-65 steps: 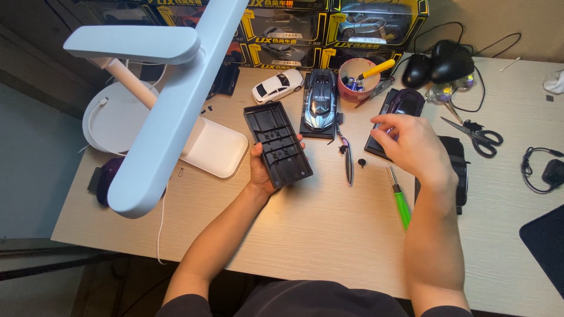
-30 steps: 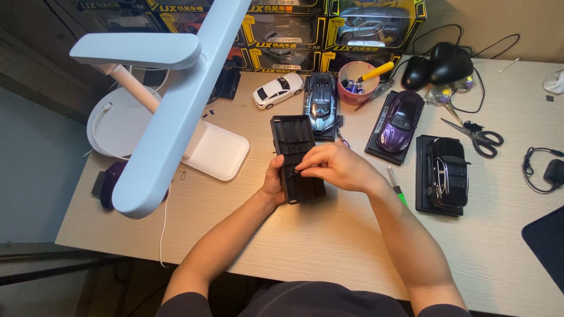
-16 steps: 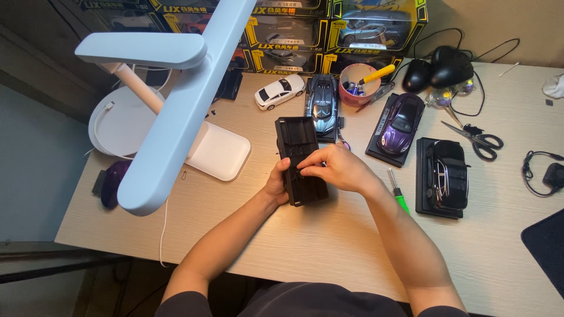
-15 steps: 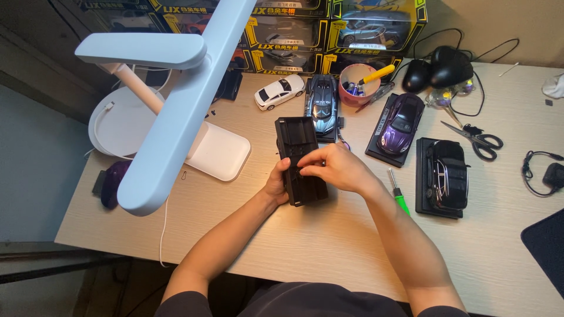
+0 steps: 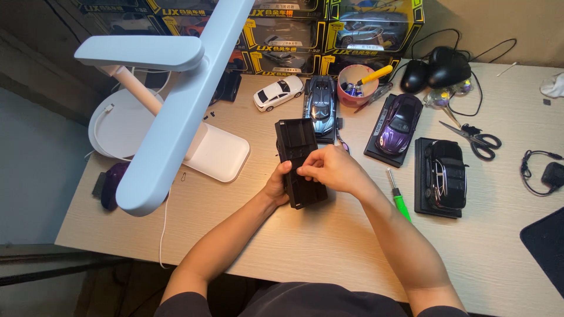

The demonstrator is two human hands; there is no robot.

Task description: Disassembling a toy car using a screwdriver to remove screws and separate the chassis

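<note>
- Overhead view of a pale wooden desk [image 5: 329,246], seen from the person's head, both bare forearms reaching in from the near edge.
- The left hand [image 5: 276,186] grips a black plastic base [image 5: 299,158] by its left edge, thumb on top and fingers curled beneath.
- The right hand [image 5: 330,171] lies over the base's near right part, fingertips [image 5: 304,171] pinched narrowly on its upper face; whether they hold anything small cannot be told.
- The base is a long rectangle, lifted a little above the desk near the middle, its far end pointing away from the person.
- Just beyond it stands a grey-blue toy car [image 5: 321,105]; a white toy car [image 5: 278,93] sits to the left of that.
- To the right, a purple toy car [image 5: 398,122] rests on its own black base, and farther right a black toy car [image 5: 445,174] sits on another.
- A green screwdriver [image 5: 399,199] lies between the right forearm and the black car.
- A pink cup [image 5: 355,86] holding tools stands at the far side, beside boxed toy cars [image 5: 294,35].
- Scissors [image 5: 473,136] lie at the right, with a black mouse [image 5: 446,66] beyond them.
- A large white lamp [image 5: 170,117] fills the left side.
</note>
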